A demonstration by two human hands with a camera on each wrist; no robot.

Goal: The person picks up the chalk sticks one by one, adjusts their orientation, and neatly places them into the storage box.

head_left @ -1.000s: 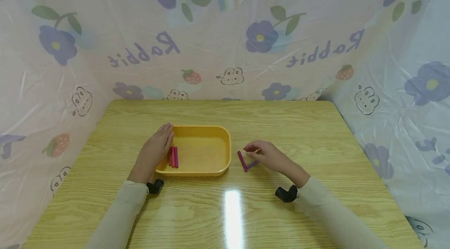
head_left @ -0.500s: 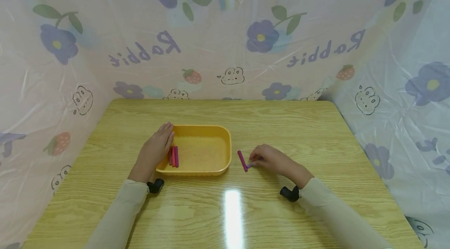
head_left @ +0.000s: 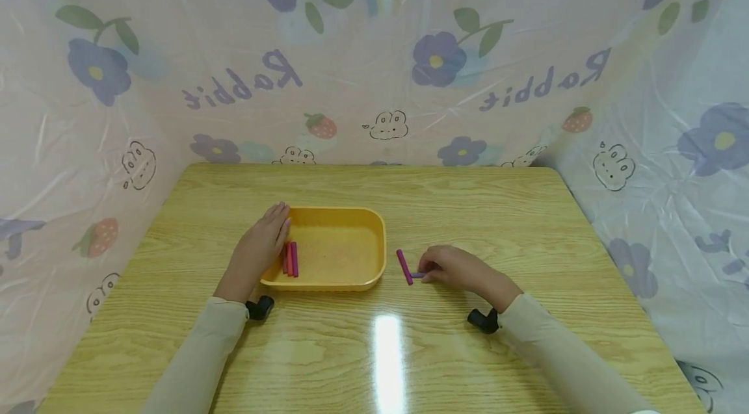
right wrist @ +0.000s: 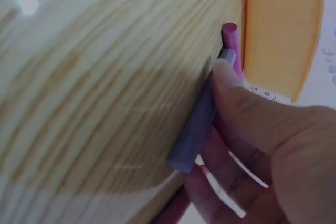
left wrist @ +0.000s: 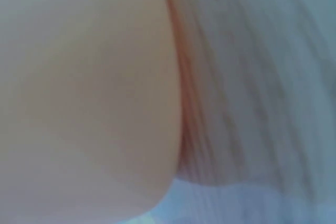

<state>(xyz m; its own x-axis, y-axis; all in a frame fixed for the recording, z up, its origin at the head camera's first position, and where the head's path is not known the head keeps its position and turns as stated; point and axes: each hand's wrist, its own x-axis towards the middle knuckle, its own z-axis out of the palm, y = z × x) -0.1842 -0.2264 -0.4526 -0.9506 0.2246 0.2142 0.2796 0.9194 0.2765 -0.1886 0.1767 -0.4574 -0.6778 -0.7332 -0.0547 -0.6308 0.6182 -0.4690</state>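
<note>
My right hand (head_left: 453, 266) pinches a purple crayon-like stick (right wrist: 197, 121) between thumb and fingers, low over the table. The far end of this stick lies right at a magenta stick (head_left: 404, 267) on the tabletop; both have flat ends and smooth round sides. To the left, my left hand (head_left: 261, 246) rests with straight fingers along the left side of a yellow tray (head_left: 374, 281). Inside the tray, close to that hand, several red and magenta sticks (head_left: 290, 260) lie side by side. Only blurred skin and wood grain show in the left wrist view.
The wood-grain table (head_left: 468, 199) reaches back to a hanging cloth (head_left: 351, 76) printed with flowers and rabbits, which also closes off both sides. Each wrist wears a black camera mount (head_left: 483, 321). A bright light reflection lies on the tabletop in front of the tray.
My right hand has come down and a little to the right, and its fingers have closed on the purple stick, which has turned more sideways. The left hand and tray stay put.
</note>
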